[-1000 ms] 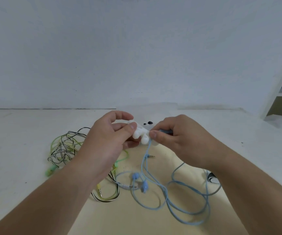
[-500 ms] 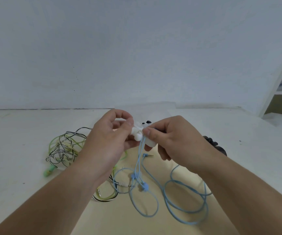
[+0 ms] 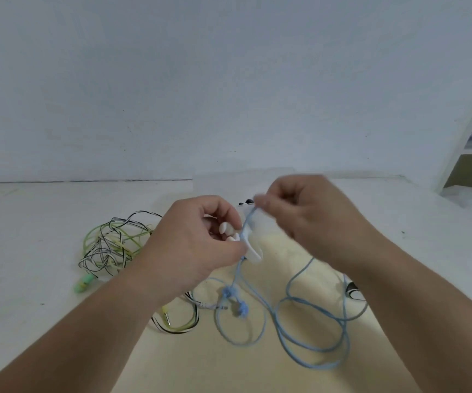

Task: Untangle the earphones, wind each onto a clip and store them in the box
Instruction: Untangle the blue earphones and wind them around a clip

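Cord direction decides the next turn. The left hand (image 3: 198,245) grips the white clip (image 3: 251,246) between its thumb and curled fingers. The clip's visible body runs steeply, from upper left down to lower right. From the clip, the blue earphone cable (image 3: 342,326) rises up and slightly right to the right hand (image 3: 311,219). That hand's thumb and forefinger pinch the cable just above the clip, and its other fingers are curled. The right hand is therefore placed to lead the cable round, with the left acting as holder.

Below the clip the cable drops to the table (image 3: 30,251) and lies in slack loops, nearer the viewer and to the right. The blue earbuds (image 3: 233,300) lie directly below the clip. The green and black tangle (image 3: 110,245) lies to the left of the clip.

The right fingertips are motion-blurred, and the number of turns on the clip cannot be read. A pale translucent form beyond the clip is possibly the box, but its outline is too faint to confirm. To the right of the clip, a dark object (image 3: 354,290) is partly covered by the right forearm.
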A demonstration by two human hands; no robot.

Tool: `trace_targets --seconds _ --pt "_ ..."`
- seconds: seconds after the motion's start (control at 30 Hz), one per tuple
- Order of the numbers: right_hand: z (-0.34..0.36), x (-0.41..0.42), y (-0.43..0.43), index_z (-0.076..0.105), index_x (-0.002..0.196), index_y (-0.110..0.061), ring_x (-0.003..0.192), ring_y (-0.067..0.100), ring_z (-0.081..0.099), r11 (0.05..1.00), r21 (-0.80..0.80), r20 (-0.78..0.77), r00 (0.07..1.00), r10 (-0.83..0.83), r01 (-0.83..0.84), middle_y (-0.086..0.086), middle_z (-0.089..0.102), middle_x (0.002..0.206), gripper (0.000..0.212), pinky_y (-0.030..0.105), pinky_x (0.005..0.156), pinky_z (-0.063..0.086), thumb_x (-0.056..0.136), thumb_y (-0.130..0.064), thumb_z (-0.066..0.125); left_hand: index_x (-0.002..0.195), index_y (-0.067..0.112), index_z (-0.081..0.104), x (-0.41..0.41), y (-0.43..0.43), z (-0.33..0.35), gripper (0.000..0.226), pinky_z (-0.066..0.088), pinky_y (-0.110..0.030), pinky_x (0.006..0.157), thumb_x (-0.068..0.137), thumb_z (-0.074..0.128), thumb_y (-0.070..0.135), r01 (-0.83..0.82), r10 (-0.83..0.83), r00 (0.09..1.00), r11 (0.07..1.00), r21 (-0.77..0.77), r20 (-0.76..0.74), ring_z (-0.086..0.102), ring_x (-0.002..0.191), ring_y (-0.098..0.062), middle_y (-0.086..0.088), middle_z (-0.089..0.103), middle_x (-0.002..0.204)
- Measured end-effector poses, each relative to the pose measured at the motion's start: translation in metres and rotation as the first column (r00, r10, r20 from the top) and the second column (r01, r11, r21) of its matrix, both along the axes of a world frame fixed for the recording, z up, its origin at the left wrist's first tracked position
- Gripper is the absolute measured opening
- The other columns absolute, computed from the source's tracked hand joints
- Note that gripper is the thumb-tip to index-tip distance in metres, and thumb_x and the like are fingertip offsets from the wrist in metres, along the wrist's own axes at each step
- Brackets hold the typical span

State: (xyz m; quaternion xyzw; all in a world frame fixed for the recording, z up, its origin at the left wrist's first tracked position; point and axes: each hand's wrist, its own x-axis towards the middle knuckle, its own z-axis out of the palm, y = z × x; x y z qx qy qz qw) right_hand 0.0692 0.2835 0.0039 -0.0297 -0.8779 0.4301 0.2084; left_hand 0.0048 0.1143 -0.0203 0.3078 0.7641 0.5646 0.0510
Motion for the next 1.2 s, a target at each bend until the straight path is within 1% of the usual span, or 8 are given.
trace_targets --seconds 0.1,0.27,0.5,0.67,0.8,0.9,1.0,1.2 --pt "0.009 0.0 0.017 0.056 0.066 -0.012 0.037 0.009 0.039 0.928 -0.317 -0.168 0.951 -0.26 0.197 0.001 0.05 0.049 0.037 0.02 0.041 0.034 0.1 -0.028 0.056 0.073 0.019 0.068 -0.002 -0.002 0.001 0.021 0.043 -0.019 0.057 0.062 0.084 0.009 0.073 -0.073 0.997 0.997 0.015 0.022 0.051 0.059 -0.013 -0.002 0.06 0.066" --pt "0.008 -0.006 0.052 0.055 0.073 -0.014 0.052 0.015 0.059 0.66 -0.667 -0.122 0.822 -0.556 0.347 -0.001 0.06 0.057 0.033 0.033 0.064 0.054 0.103 -0.026 0.051 0.074 0.02 0.068 -0.005 -0.006 0.003 0.015 0.038 -0.023 0.057 0.061 0.074 0.017 0.099 -0.1 0.995 0.994 0.049 0.019 0.046 0.057 -0.016 -0.001 0.06 0.063" --pt "0.003 -0.006 0.083 0.053 0.066 -0.019 0.06 0.016 0.049 0.54 -0.616 -0.088 0.63 -0.771 0.574 -0.002 0.056 0.065 0.035 0.031 0.059 0.041 0.099 -0.032 0.052 0.073 0.018 0.069 -0.013 -0.012 0.007 0.018 0.041 -0.039 0.07 0.057 0.074 0.013 0.05 -0.058 0.997 0.988 0.149 0.046 0.054 0.067 -0.024 -0.007 0.064 0.068" --pt "-0.002 -0.008 0.086 0.065 0.088 -0.011 0.06 0.027 0.05 0.714 -0.19 -0.029 0.723 -0.69 0.674 0.003 0.057 0.07 0.026 0.032 0.058 0.043 0.098 -0.032 0.054 0.072 0.019 0.069 -0.011 -0.012 0.007 0.014 0.038 -0.036 0.067 0.06 0.071 0.012 0.05 -0.055 0.998 0.991 0.123 0.038 0.051 0.065 -0.023 -0.009 0.062 0.067" --pt "0.002 -0.007 0.063 0.067 0.104 -0.019 0.103 0.018 0.061 0.779 0.052 -0.25 0.763 -0.596 0.625 -0.003 0.065 0.105 0.019 0.027 0.084 0.043 0.097 -0.033 0.056 0.072 0.019 0.069 -0.009 -0.01 0.006 0.014 0.036 -0.025 0.058 0.06 0.069 0.012 0.056 -0.059 0.998 0.994 0.091 0.029 0.047 0.055 -0.018 -0.001 0.06 0.059" --pt "0.003 -0.002 0.027 0.071 0.096 -0.02 0.087 -0.004 0.065 0.99 -0.008 -0.185 0.972 -0.142 0.143 -0.008 0.072 0.097 0.024 0.008 0.075 0.041 0.097 -0.04 0.056 0.071 0.017 0.068 -0.006 -0.009 0.007 0.013 0.035 -0.015 0.048 0.06 0.069 0.01 0.077 -0.079 0.997 0.993 0.09 0.021 0.045 0.05 -0.011 0.001 0.06 0.058" --pt "-0.005 0.001 0.008 0.072 0.107 -0.03 0.102 0.0 0.067 0.945 -0.156 0.14 0.941 0.308 -0.286 -0.011 0.075 0.103 0.038 0.027 0.095 0.045 0.087 -0.055 0.052 0.072 0.019 0.069 -0.006 -0.008 0.007 0.014 0.034 -0.02 0.053 0.059 0.071 0.016 0.082 -0.082 0.997 0.992 0.092 0.0 0.043 0.054 -0.016 -0.009 0.058 0.06" --pt "-0.003 0.003 0.018 0.075 0.08 -0.018 0.059 0.016 0.061 0.952 -0.116 0.285 0.909 0.304 -0.282 0.006 0.064 0.058 0.014 0.03 0.081 0.051 0.09 -0.027 0.071 0.073 0.021 0.072 -0.007 -0.009 0.008 0.022 0.042 -0.022 0.052 0.061 0.08 0.005 0.026 -0.024 0.999 0.998 0.063 -0.044 0.051 0.053 -0.012 -0.001 0.061 0.06"
